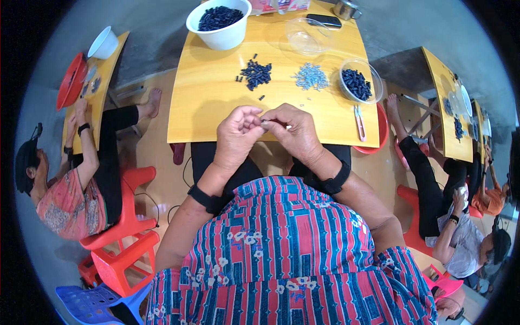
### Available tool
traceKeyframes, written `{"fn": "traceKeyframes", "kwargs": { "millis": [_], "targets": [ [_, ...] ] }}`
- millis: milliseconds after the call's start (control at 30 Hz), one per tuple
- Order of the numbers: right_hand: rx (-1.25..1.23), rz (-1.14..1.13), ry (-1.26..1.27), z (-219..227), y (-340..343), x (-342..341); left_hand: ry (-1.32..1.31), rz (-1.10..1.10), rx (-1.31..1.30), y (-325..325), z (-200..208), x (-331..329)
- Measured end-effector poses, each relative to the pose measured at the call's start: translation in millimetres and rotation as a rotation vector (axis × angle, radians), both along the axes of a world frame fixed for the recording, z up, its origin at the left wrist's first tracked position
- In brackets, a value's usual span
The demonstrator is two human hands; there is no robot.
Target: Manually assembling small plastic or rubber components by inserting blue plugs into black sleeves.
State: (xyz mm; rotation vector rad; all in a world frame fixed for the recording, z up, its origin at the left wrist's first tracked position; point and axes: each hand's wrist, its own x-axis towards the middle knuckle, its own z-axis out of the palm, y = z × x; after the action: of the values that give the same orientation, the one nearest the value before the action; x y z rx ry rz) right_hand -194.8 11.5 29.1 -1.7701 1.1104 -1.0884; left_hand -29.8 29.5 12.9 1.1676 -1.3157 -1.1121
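Note:
My left hand (236,135) and my right hand (297,132) meet fingertip to fingertip over the near edge of the yellow table (203,116). Between the pinched fingers is a small dark piece (264,122), mostly covered by them. Just beyond lies a loose pile of short black tubular pieces (257,75), a few of them scattered around it. To its right is a heap of thin silvery-blue pins (311,77). A clear round tub (377,86) full of black pieces stands farther right, and a pink-handled pair of tweezers or snips (361,127) lies nearer me.
A white bowl (225,39) of black pieces stands at the far left. A clear lid (307,37), a dark phone (324,21) and a metal cup (346,9) are at the back. Under the right edge sits a red basin (381,130). Other people work at tables on both sides.

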Motion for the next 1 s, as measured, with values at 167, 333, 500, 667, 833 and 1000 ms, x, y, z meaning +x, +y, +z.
{"fn": "traceKeyframes", "kwargs": {
  "millis": [167,333,500,667,833,1000],
  "targets": [
    [-0.070,0.050,0.075,0,2,-3,0.166,-0.168,0.225,-2,-8,13],
    [-0.082,0.119,0.110,5,-1,-10,0.146,-0.241,0.317,-4,-10,16],
    [0.048,-0.217,0.070,-25,-27,-57,-0.091,-0.146,0.111,-15,-8,1],
    [0.094,-0.327,0.232,-23,-33,-80,-0.140,-0.105,0.106,-17,-20,0],
    [-0.080,-0.195,0.385,-24,-30,-78,-0.201,-0.068,0.056,-18,-22,-1],
    [-0.077,-0.126,0.419,-21,-34,-66,-0.201,-0.067,0.043,-17,-24,-1]
  ]
}}
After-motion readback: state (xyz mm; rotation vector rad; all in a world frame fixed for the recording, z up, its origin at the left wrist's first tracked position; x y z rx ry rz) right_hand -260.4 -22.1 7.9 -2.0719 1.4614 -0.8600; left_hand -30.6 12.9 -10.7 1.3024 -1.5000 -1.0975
